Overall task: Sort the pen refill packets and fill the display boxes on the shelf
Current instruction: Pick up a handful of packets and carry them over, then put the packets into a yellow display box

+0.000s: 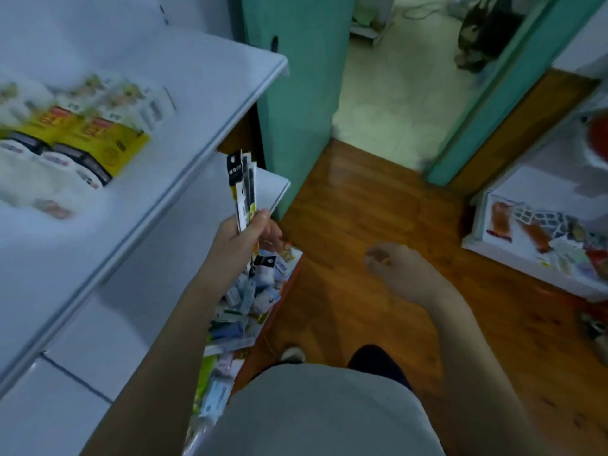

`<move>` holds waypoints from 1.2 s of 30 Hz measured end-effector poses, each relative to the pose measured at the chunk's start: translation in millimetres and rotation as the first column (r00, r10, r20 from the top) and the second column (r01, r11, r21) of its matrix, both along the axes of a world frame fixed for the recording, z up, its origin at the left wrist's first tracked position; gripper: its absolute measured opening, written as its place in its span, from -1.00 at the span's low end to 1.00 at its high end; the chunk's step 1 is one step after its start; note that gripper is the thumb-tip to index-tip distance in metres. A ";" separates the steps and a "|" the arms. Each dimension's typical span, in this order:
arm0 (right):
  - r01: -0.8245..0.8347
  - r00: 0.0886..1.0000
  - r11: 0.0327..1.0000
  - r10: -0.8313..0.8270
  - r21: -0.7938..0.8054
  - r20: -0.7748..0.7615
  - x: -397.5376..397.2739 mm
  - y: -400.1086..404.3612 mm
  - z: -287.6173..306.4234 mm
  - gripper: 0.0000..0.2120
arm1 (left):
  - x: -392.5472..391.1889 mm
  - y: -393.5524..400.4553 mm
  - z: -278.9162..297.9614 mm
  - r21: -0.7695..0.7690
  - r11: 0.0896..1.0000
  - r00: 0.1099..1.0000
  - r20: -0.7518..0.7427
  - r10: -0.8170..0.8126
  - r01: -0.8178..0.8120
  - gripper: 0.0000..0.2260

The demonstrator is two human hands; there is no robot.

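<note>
My left hand (pixel 243 235) grips a small bunch of pen refill packets (pixel 242 185), black and yellow, held upright beside the white shelf's front edge (pixel 184 166). On the shelf to the left stand blurred display boxes (pixel 75 136) with yellow, black and white packets in them. My right hand (pixel 391 261) hangs over the wooden floor with its fingers loosely curled and nothing in it. Below my left hand lies a heap of loose packets (pixel 243 301) on a low ledge.
A teal door frame (pixel 296 103) stands just past the shelf end, and a tiled room opens beyond it. A second white shelf (pixel 539 238) with mixed small goods sits at the right. Wooden floor (pixel 362 199) lies between the two shelves. My foot (pixel 291 353) shows below.
</note>
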State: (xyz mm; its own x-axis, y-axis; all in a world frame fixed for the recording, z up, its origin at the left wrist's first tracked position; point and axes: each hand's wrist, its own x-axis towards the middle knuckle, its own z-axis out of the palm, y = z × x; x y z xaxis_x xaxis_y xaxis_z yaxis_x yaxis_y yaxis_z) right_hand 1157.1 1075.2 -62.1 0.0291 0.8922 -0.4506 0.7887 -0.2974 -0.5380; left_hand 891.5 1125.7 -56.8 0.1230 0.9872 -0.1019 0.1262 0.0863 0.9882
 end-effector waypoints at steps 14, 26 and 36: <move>-0.283 0.471 0.646 0.737 0.709 -0.485 -144.9 205.3 146.1 -0.87 | 10.7 94.6 114.3 0.276 0.918 0.919 -0.195 0.343 -0.284 -0.69; -0.648 0.198 0.382 0.920 0.658 -0.339 -254.0 238.9 149.5 -0.82 | -66.6 13.1 145.9 0.360 0.144 0.201 0.127 0.971 -0.922 -0.52; -0.846 0.148 -0.050 0.935 0.531 0.324 -317.0 226.6 108.3 -0.44 | -127.6 -12.2 146.3 0.261 -0.235 -0.116 0.400 0.909 -0.936 -0.65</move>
State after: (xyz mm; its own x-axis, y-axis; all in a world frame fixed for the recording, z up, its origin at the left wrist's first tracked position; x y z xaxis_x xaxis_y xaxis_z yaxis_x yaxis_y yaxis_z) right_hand 840.1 1301.8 46.2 -0.9814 0.1418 0.1298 0.0931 0.9414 -0.3241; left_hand 764.0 1113.5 89.5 -0.9723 -0.0849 0.2177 0.2322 -0.2455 0.9412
